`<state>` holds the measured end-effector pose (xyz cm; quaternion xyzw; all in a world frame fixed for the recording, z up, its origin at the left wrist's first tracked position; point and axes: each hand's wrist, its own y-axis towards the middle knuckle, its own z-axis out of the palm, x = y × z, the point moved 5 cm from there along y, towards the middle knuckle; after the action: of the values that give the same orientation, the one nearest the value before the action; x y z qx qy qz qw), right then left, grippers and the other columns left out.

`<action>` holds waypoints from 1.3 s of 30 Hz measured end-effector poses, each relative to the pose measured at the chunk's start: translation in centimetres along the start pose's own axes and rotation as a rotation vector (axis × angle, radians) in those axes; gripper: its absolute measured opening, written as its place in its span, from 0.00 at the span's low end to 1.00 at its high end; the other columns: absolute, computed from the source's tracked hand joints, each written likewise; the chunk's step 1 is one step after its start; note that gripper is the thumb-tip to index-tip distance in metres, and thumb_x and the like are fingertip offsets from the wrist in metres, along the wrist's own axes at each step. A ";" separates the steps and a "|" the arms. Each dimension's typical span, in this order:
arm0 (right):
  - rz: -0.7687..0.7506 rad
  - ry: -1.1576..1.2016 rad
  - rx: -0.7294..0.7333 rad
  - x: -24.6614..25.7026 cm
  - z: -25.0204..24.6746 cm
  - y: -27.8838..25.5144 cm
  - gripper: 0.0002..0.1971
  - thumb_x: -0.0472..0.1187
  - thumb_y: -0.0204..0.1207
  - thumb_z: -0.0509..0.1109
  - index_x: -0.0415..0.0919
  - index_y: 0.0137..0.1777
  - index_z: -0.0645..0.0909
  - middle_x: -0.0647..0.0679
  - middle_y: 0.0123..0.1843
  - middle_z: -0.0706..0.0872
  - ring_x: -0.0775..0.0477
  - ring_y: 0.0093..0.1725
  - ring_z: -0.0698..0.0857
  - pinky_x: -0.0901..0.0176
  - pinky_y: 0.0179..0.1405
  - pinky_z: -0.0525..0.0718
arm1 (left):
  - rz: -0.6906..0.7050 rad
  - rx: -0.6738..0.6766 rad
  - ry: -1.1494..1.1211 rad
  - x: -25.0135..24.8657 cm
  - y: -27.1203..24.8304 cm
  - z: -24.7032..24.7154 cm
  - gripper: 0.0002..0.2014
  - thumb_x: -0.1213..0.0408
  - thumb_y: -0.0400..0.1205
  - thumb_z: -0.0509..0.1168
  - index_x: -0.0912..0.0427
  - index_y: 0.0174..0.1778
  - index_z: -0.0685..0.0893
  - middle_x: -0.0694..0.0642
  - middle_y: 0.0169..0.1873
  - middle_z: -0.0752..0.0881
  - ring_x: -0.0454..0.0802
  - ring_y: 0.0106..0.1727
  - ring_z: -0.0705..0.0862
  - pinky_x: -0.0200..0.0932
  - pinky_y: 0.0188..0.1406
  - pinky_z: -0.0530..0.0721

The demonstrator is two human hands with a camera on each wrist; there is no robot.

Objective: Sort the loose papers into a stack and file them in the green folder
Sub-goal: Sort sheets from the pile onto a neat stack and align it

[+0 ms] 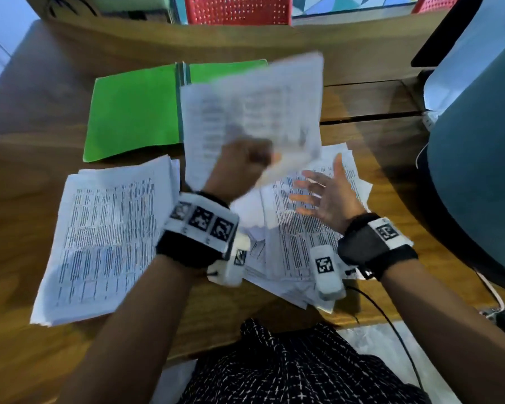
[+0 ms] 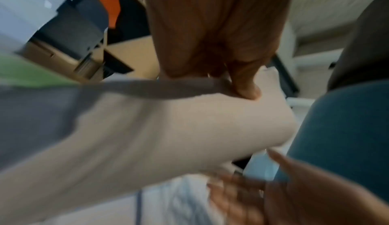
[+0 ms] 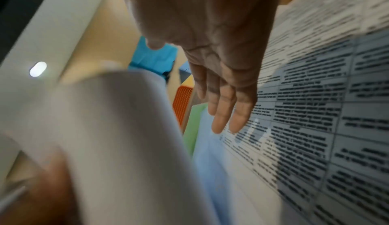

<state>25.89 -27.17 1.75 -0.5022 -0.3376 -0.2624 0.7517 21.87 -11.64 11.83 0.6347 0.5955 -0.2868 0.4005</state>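
My left hand (image 1: 245, 164) grips the lower edge of a few printed sheets (image 1: 254, 112), lifted and blurred above the desk; the thumb (image 2: 246, 87) pinches the paper (image 2: 168, 128). My right hand (image 1: 321, 193) hovers with spread, straight fingers (image 3: 227, 112) just above a loose spread of papers (image 1: 298, 252) at centre right. A tidier stack of papers (image 1: 105, 237) lies at the left. The green folder (image 1: 134, 112) lies open and flat behind the stack, its right half partly hidden by the lifted sheets.
All of this sits on a wooden desk (image 1: 27, 158). A teal chair back (image 1: 478, 170) stands close at the right. A black cable (image 1: 391, 325) runs off the front edge near my lap. Red chairs (image 1: 236, 8) stand beyond the desk's raised back edge.
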 end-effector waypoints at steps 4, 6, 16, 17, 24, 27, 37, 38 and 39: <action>-0.007 0.087 -0.009 -1.0 -1.6 0.7 0.23 0.51 0.83 0.55 0.39 0.71 0.74 0.39 0.66 0.82 0.40 0.56 0.84 0.51 0.46 0.85 | -0.265 0.459 0.065 5.9 -3.3 6.7 0.11 0.65 0.81 0.65 0.66 0.37 0.88 0.55 0.36 0.86 0.43 0.38 0.83 0.35 0.44 0.75; -0.050 -0.170 -0.129 -2.0 -2.7 1.1 0.19 0.35 0.81 0.62 0.30 0.71 0.72 0.31 0.68 0.80 0.34 0.55 0.84 0.48 0.39 0.87 | -0.272 0.588 -0.013 6.8 -4.7 8.6 0.20 0.50 0.79 0.64 0.53 0.21 0.77 0.46 0.19 0.70 0.33 0.20 0.68 0.33 0.29 0.66; -0.355 -1.074 -0.635 0.2 -4.5 -1.9 0.14 0.36 0.81 0.59 0.27 0.55 0.83 0.26 0.55 0.86 0.27 0.55 0.83 0.45 0.54 0.80 | -1.322 -0.341 0.158 12.7 -7.4 2.3 0.48 0.44 0.70 0.73 0.68 0.77 0.59 0.67 0.77 0.62 0.63 0.78 0.63 0.55 0.76 0.63; -0.392 -1.049 -0.644 0.7 -4.6 -2.0 0.14 0.35 0.81 0.60 0.27 0.54 0.84 0.27 0.54 0.87 0.27 0.55 0.84 0.44 0.55 0.81 | -1.363 -0.379 0.120 13.2 -7.5 2.1 0.47 0.46 0.70 0.73 0.68 0.76 0.60 0.66 0.76 0.63 0.63 0.77 0.65 0.54 0.76 0.64; 0.014 -0.923 -0.083 -1.2 -4.1 -0.9 0.21 0.27 0.72 0.69 0.31 0.66 0.76 0.36 0.57 0.83 0.36 0.52 0.85 0.44 0.50 0.88 | -1.041 -0.630 0.019 14.5 -4.4 0.3 0.20 0.66 0.80 0.59 0.71 0.66 0.78 0.69 0.65 0.81 0.66 0.66 0.79 0.54 0.66 0.78; 0.070 -0.872 -0.129 -1.7 -4.9 -0.5 0.21 0.32 0.72 0.72 0.36 0.64 0.74 0.38 0.52 0.84 0.42 0.41 0.84 0.54 0.33 0.85 | -0.897 -0.532 0.111 13.0 -2.3 -0.2 0.19 0.66 0.83 0.56 0.77 0.64 0.78 0.72 0.64 0.81 0.67 0.66 0.78 0.51 0.64 0.74; -0.124 -0.665 -0.553 -4.2 -4.3 0.4 0.04 0.33 0.76 0.62 0.36 0.49 0.74 0.44 0.41 0.75 0.47 0.42 0.76 0.63 0.37 0.71 | -0.996 -0.039 0.278 12.7 -3.0 4.0 0.36 0.53 0.79 0.67 0.70 0.76 0.61 0.68 0.75 0.64 0.65 0.77 0.64 0.54 0.76 0.64; -0.086 -0.558 -0.518 -4.6 -3.5 0.4 0.08 0.32 0.77 0.63 0.38 0.54 0.69 0.45 0.42 0.74 0.46 0.41 0.76 0.64 0.35 0.72 | -0.976 -0.056 0.281 12.5 -3.4 4.5 0.34 0.55 0.80 0.66 0.70 0.76 0.61 0.68 0.75 0.64 0.65 0.77 0.64 0.55 0.75 0.65; -0.028 -0.492 -0.477 -4.9 -2.8 0.4 0.13 0.31 0.78 0.63 0.39 0.59 0.65 0.45 0.44 0.73 0.45 0.43 0.76 0.63 0.32 0.72 | -0.969 -0.092 0.286 12.3 -3.8 4.9 0.32 0.58 0.81 0.65 0.69 0.75 0.61 0.67 0.75 0.64 0.64 0.76 0.64 0.56 0.74 0.66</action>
<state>23.77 -29.37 -3.07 -0.7075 -0.4445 -0.2153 0.5055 20.25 -9.41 -1.63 0.3001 0.8824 -0.3234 0.1633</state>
